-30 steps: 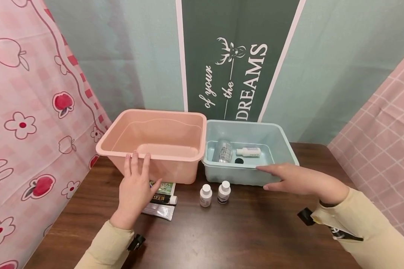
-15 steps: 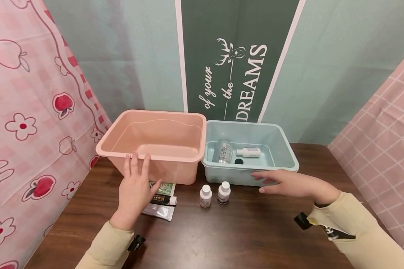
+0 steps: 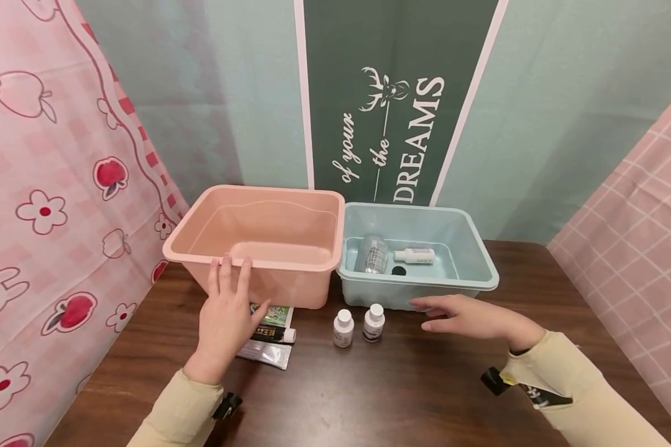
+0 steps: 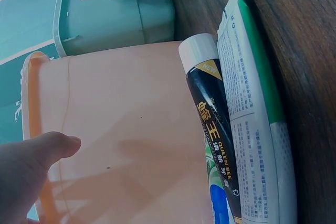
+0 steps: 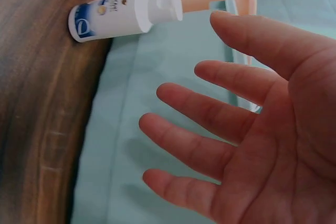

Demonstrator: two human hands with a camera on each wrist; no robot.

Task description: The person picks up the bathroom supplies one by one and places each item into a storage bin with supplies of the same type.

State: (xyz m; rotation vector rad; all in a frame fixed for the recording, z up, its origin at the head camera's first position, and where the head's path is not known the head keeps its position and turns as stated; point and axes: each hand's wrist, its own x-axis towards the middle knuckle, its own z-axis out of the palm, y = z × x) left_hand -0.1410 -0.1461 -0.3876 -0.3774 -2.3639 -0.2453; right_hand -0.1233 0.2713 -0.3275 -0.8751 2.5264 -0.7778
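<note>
Loosely, the fingers point(image 5: 194, 149) of the right hand point(image 3: 472, 315) spread apart, holding nothing. In the head view, the nearer white bottle point(image 3: 373, 326) stands upright on the worktop point(image 3: 335, 403) at that hand's nine o'clock, with the farther white bottle point(image 3: 343, 333) beyond it. A low sideways reach could topple one into the other, since both are narrow and stand close. The blue bin point(image 3: 358, 292) lies at eleven o'clock; a careless lift might bump its wall.

The left hand point(image 3: 223, 326) has straight fingers, gripping nothing, at the near rim of the peach bin point(image 3: 291, 288), towards one o'clock; whether they press cannot be told. Hard pressure might tilt that bin. Towards four o'clock, the black tube point(image 3: 269, 333) and the pale tube point(image 3: 265, 352) could be shoved by a dropping wrist.
</note>
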